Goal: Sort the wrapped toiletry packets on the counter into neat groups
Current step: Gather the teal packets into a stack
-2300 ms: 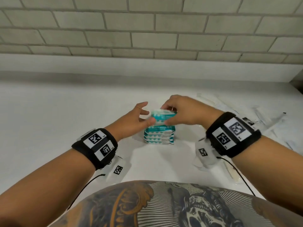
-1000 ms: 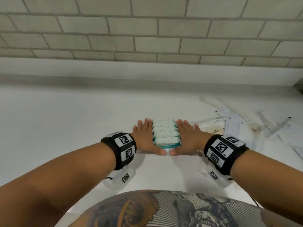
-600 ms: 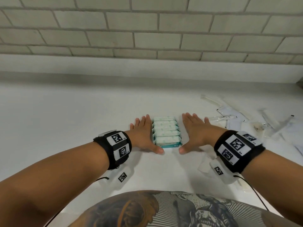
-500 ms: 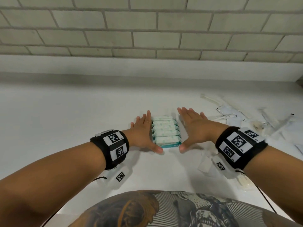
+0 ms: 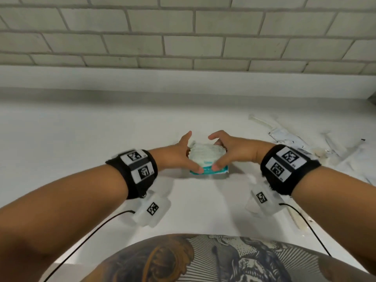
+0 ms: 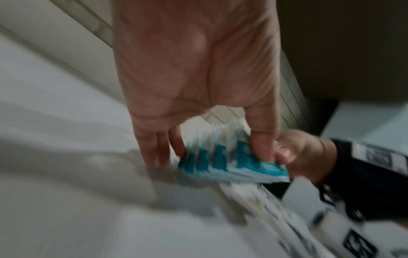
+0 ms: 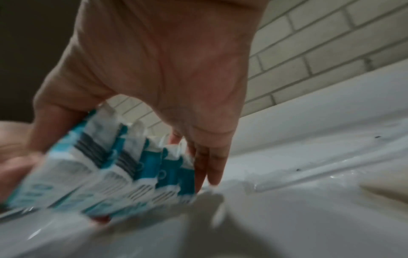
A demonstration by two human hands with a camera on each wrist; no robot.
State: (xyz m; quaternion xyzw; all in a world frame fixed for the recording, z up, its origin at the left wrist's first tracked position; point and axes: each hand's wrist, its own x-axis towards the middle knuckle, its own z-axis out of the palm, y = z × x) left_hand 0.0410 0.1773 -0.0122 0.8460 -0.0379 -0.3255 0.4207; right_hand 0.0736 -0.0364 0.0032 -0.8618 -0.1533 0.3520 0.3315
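Observation:
Several teal and white wrapped packets stand in a tight row on the white counter, at the middle of the head view. My left hand grips the row from its left side, thumb on the near packet and fingers at the far end. My right hand grips it the same way from the right. In the blurred left wrist view the packets sit between my thumb and fingers. The right wrist view shows the packets fanned and leaning, with my fingers behind them.
Clear wrapped items lie scattered on the counter to the right, with more towards the far right edge. A long pale packet lies near my right forearm. A brick wall with a ledge backs the counter.
My hands were flat against the sides of the row and then drew apart. Now both have closed round the row, thumbs at its near end, squeezing the packets together.

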